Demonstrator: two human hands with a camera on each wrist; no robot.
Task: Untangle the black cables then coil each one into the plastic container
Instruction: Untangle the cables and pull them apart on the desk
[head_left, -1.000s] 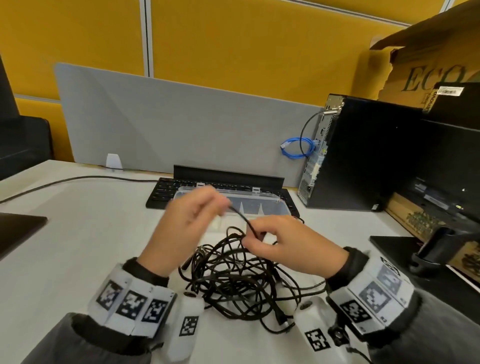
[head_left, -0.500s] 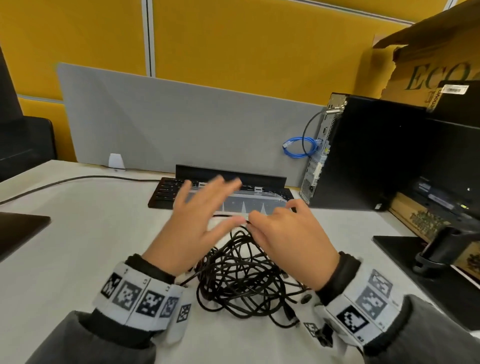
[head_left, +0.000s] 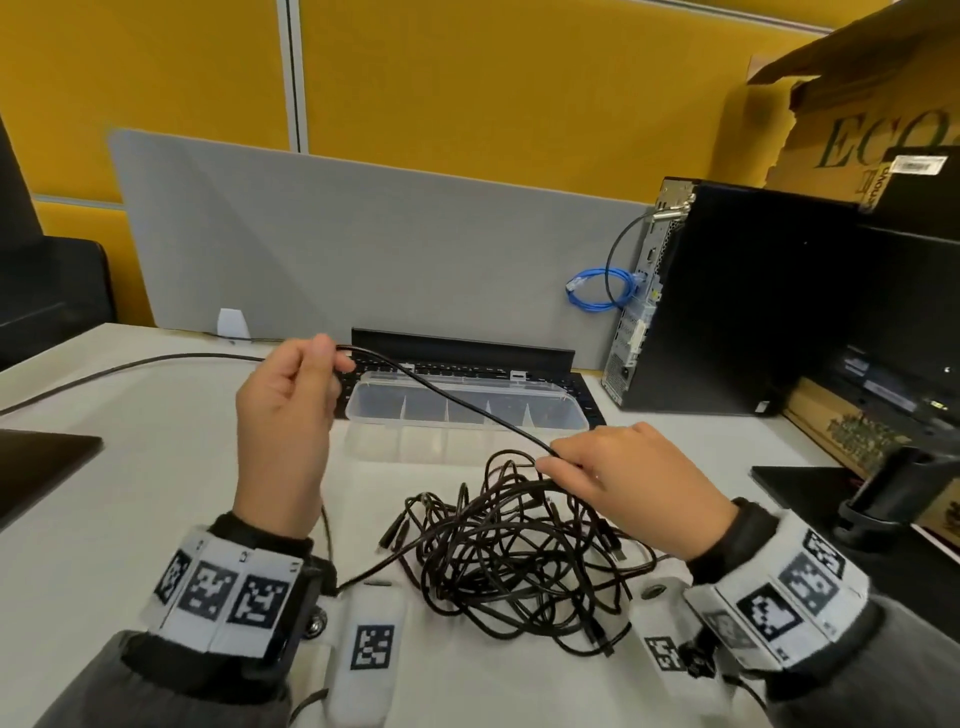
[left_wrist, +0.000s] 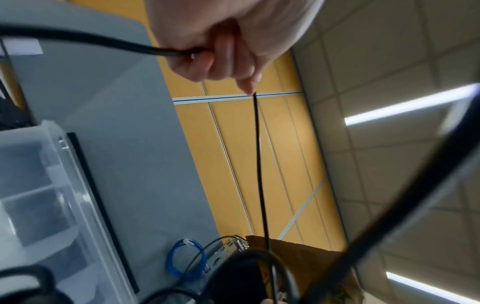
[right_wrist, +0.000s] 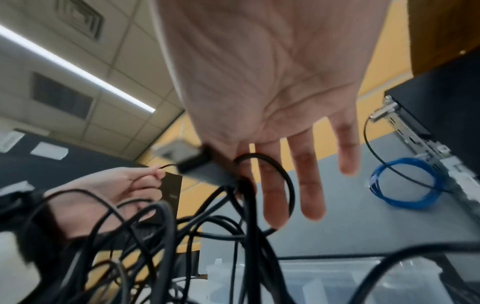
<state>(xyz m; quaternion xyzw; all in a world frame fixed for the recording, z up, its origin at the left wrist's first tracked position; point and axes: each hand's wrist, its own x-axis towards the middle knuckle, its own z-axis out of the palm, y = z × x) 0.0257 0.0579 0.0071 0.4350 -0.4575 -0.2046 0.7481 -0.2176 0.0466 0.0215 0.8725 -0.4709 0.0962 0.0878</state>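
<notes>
A tangled heap of black cables (head_left: 509, 556) lies on the white desk in front of me. My left hand (head_left: 332, 358) is raised above the desk to the left of the heap and pinches one thin cable strand (head_left: 441, 395) in its fingertips (left_wrist: 246, 82). The strand slopes down to my right hand (head_left: 556, 462), which rests on top of the heap and pinches it between thumb and forefinger. Its other fingers (right_wrist: 309, 185) are straight. Just behind the heap lies the clear plastic container (head_left: 358, 410), divided into compartments.
A black keyboard (head_left: 467, 370) sits behind the container, against a grey divider (head_left: 363, 249). A black computer tower (head_left: 727, 301) with a blue cable coil (head_left: 597, 291) stands at back right. A black stand (head_left: 893, 483) is at right; a dark slab (head_left: 41, 467) at left.
Both hands were spread over the heap half a second ago. My left hand has since risen up and to the left with one strand, drawing it out from the right hand.
</notes>
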